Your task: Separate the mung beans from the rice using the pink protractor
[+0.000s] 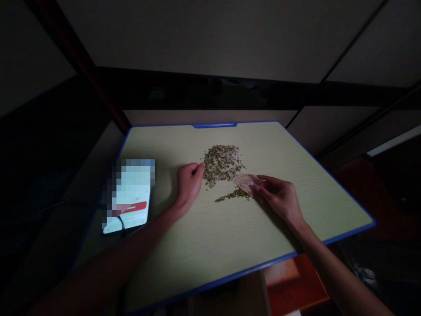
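Observation:
A spread pile of small green-brown beans, like mung beans, lies on the pale tabletop, with paler patches showing among them. My left hand is closed in a fist at the pile's left edge; whatever its fingers hold, if anything, is hidden. My right hand pinches a thin, pinkish printed card with a rounded edge. That card is tilted over the table just below the pile's right side. A narrow streak of beans runs left from beneath it.
A lit phone or tablet with a cable lies on the table's left side, partly pixelated. Blue edging rims the table. Panelled surfaces rise behind it. An open reddish drawer or box sits below the front edge.

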The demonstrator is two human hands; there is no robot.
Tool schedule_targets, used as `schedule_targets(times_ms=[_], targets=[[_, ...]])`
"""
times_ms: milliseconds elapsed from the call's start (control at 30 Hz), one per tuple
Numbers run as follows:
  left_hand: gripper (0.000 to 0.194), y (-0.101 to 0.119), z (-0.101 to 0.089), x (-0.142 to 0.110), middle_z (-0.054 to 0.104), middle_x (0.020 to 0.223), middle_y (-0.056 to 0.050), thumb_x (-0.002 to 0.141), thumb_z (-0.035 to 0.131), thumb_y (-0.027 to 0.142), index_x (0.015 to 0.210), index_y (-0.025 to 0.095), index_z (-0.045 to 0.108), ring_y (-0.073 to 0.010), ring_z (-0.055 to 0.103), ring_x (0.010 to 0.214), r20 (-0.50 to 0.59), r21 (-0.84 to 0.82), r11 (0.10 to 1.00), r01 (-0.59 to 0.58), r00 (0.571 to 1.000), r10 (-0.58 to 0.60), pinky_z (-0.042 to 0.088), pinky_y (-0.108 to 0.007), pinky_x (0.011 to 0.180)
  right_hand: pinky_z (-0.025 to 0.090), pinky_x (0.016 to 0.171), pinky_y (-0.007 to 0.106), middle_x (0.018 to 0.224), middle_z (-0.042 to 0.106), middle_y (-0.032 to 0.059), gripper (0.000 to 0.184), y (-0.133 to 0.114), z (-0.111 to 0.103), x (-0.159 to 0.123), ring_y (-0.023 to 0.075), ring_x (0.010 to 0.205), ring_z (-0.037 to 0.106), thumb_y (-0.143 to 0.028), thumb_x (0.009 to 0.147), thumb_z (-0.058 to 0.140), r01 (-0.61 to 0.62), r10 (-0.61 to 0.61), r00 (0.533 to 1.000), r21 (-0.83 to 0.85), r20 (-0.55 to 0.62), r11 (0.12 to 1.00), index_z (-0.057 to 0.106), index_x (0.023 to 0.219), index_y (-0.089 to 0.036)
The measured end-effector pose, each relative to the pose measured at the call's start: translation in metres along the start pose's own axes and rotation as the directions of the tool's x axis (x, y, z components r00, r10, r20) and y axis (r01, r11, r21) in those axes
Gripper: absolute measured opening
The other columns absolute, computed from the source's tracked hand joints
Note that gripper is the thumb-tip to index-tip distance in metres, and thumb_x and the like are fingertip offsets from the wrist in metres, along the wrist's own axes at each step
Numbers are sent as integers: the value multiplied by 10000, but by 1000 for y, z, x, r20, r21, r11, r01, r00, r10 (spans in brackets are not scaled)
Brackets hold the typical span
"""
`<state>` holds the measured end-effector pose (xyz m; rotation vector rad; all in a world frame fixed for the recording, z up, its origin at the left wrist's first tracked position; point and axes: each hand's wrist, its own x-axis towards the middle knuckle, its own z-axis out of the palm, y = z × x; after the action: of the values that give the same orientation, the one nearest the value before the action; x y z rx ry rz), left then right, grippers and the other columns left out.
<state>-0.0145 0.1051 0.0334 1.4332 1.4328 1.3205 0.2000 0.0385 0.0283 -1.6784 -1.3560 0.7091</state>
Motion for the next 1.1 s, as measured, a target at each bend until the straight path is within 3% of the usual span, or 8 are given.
schedule_targets(times_ms=[533,1100], targets=[[378,0,1,0,238,393,73,723,486,256,404,202,289,-70,236,411,-1,-16,1000,0,1000,0,183,-257,436,387,484,249,604,580,14,391,-8,18,2,99,502,465,-301,690,634,33,-48,986,96,162,995,666,999,-64],[383,0,2,-1,224,418,71,725,483,240,409,207,271,-74,222,425,2,-28,1000,-8,1000,8,188,-264,441,356,465,225,602,546,-1,394,-9,12,-2,84,504,433,-278,682,633,20,-34,987,91,157,996,670,1015,-72]])
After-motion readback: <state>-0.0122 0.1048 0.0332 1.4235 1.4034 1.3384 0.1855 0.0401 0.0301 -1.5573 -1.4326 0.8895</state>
